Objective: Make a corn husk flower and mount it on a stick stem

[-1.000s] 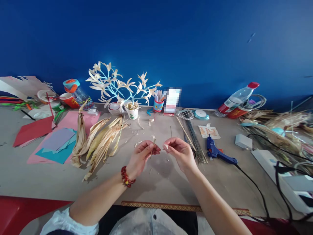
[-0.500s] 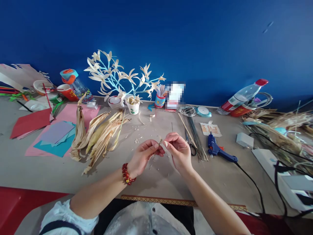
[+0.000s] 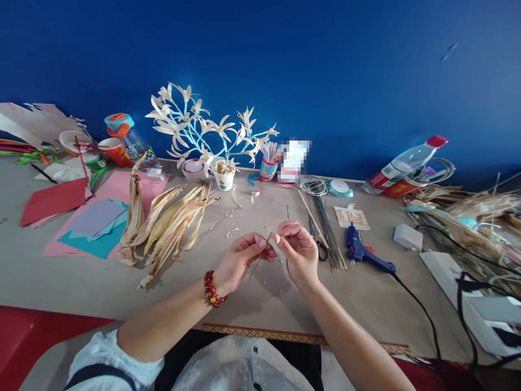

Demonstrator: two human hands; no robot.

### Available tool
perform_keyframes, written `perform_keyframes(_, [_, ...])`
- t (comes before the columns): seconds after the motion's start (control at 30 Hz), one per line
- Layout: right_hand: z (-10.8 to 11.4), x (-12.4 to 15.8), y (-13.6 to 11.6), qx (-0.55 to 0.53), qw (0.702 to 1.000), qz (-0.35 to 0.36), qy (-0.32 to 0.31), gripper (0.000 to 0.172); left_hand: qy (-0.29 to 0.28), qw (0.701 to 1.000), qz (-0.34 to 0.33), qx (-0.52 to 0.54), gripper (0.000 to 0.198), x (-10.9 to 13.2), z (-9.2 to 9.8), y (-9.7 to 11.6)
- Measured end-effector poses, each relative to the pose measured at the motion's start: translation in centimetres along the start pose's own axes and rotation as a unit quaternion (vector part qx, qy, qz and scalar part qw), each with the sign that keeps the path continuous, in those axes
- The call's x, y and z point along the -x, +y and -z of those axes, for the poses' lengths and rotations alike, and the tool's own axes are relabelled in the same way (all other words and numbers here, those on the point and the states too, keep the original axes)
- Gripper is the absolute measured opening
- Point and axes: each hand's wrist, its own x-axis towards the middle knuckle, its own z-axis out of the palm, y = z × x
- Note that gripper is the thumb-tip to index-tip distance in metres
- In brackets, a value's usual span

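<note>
Over the middle of the table, my left hand (image 3: 239, 259) pinches a thin brownish stem (image 3: 255, 266) between thumb and fingers. At the stem's top sits a small pale piece of corn husk (image 3: 267, 230). Close beside it, my right hand (image 3: 302, 255) is closed, thumb against forefinger, on a narrow pale husk strip that touches the stem; the fingers partly hide it. Dried corn husks (image 3: 175, 222) lie in a pile left of my hands. Behind stands a cup (image 3: 223, 179) with husk flowers (image 3: 222, 127) on light-blue branches.
Right of my hands lie scissors (image 3: 322, 251), a bundle of thin wires (image 3: 328, 231) and a blue glue gun (image 3: 368, 253) with its cord. A ribbon roll (image 3: 340, 188), a tilted bottle (image 3: 401, 167) and a power strip (image 3: 448, 277) are farther right. Coloured paper (image 3: 95, 220) lies left.
The hands stay at nearly the same place, with the right fingers shifting slightly at the stem. The whole view has moved a little.
</note>
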Motion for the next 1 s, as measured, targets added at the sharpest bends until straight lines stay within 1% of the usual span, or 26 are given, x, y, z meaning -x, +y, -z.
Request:
perform_keyframes(0.23, [-0.12,0.16,0.03,0.010,1.000,-0.008,0.009,0.013,-0.008,1.000,0.009,0.017,0.020,-0.06,-0.04,-0.02])
perform_keyframes(0.3, [-0.07,0.13,-0.01,0.003,1.000,-0.007,0.004,0.011,-0.011,1.000,0.012,0.022,0.020,-0.07,0.01,-0.03])
perform_keyframes(0.4, [0.06,0.01,-0.06,-0.004,1.000,0.003,-0.004,0.008,-0.011,0.999,0.018,0.034,0.019,-0.07,0.04,0.02])
perform_keyframes(0.6, [0.18,-0.15,0.09,-0.024,0.999,0.025,-0.017,0.008,-0.018,0.998,0.020,0.051,0.019,-0.05,0.00,0.21])
perform_keyframes(1.0, [0.13,0.04,0.16,-0.033,0.999,0.001,-0.037,0.007,-0.039,0.999,0.002,0.035,0.017,-0.01,0.32,-0.17])
